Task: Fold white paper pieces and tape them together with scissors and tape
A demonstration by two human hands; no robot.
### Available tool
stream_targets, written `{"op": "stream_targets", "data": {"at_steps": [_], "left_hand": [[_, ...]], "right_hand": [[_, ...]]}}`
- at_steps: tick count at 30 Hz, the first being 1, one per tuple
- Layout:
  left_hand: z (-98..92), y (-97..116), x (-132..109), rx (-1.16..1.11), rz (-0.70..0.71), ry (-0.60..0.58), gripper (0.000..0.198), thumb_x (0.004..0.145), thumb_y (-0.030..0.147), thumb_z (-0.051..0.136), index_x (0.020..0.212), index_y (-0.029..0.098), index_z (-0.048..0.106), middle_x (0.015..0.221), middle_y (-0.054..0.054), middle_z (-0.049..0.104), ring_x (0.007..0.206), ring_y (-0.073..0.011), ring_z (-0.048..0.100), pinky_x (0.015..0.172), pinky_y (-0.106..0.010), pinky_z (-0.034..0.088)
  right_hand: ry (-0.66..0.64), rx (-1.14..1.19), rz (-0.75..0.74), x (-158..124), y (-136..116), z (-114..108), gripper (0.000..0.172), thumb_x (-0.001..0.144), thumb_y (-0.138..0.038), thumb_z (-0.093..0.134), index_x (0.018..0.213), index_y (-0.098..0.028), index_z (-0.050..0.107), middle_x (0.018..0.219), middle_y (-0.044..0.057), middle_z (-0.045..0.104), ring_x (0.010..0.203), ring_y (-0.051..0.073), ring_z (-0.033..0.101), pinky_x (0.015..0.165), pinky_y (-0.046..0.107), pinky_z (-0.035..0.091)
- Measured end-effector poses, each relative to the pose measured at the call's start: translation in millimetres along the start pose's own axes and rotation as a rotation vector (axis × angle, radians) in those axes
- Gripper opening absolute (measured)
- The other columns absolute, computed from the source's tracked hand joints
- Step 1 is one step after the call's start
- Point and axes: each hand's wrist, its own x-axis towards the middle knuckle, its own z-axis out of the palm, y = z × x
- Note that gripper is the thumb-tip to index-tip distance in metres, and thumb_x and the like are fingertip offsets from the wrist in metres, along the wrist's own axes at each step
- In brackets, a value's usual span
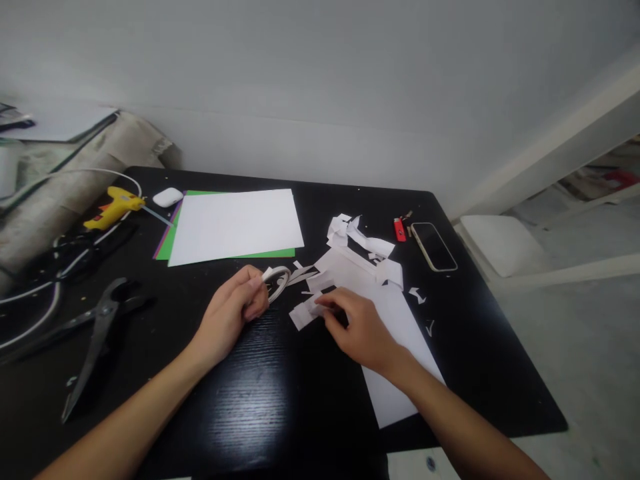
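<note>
My left hand (240,297) is closed around the pale grey handle of a pair of scissors (281,280), whose narrow blades point right, toward the paper pile. A small white tip also shows above its fingers. My right hand (357,323) pinches a small white paper scrap (305,312) between thumb and fingers, low over the table. Beneath that hand and beyond it lies a long white paper sheet (395,333). Cut and folded paper pieces (367,240) are heaped at its far end.
On the black table (310,400), white paper (235,223) covers green sheets at the back. Leftward are a yellow glue gun (115,207), a white case (167,197), large pliers (103,327) and white cable. A red lighter-like item (399,229) and phone (434,247) lie right.
</note>
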Motion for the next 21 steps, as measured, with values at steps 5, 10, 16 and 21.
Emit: {"op": "stream_targets", "data": {"at_steps": [5,10,16,21], "left_hand": [[-0.8,-0.9,-4.7,0.046,0.030,-0.026,0.032,0.105,0.042,0.055,0.081,0.021,0.048,0.059,0.007,0.037,0.057,-0.0119,0.032,0.057,-0.030,0.024],[3.7,-1.7,-7.9,0.191,0.061,-0.056,0.035,0.103,0.050,0.056,0.086,0.021,0.050,0.059,0.007,0.045,0.056,-0.0107,0.036,0.057,-0.028,0.027],[10.8,-4.2,-12.2,0.320,0.081,-0.127,0.032,0.105,0.048,0.054,0.090,0.021,0.050,0.067,0.004,0.058,0.063,-0.0121,0.049,0.063,-0.026,0.037],[4.7,-4.2,-10.9,0.433,0.124,-0.168,0.027,0.108,0.043,0.049,0.093,0.020,0.053,0.067,0.004,0.061,0.063,-0.0117,0.053,0.065,-0.026,0.040]], "right_hand": [[0.080,0.385,0.232,7.9,-3.3,-8.8,0.019,0.092,-0.024,0.065,0.105,-0.023,0.079,0.110,0.007,0.079,0.105,0.026,0.073,0.097,0.045,0.061],[0.087,0.697,0.389,8.8,-1.2,-2.6,0.027,0.082,-0.029,0.081,0.108,-0.023,0.078,0.110,0.005,0.074,0.099,0.024,0.073,0.086,0.043,0.067],[0.057,0.774,0.425,6.4,-2.0,4.8,0.039,0.073,-0.026,0.090,0.108,-0.024,0.073,0.096,0.001,0.078,0.092,0.021,0.075,0.087,0.037,0.064],[0.092,0.719,0.422,7.3,0.2,4.7,0.034,0.072,-0.027,0.091,0.101,-0.022,0.073,0.093,0.002,0.081,0.090,0.020,0.076,0.089,0.036,0.061]]}}
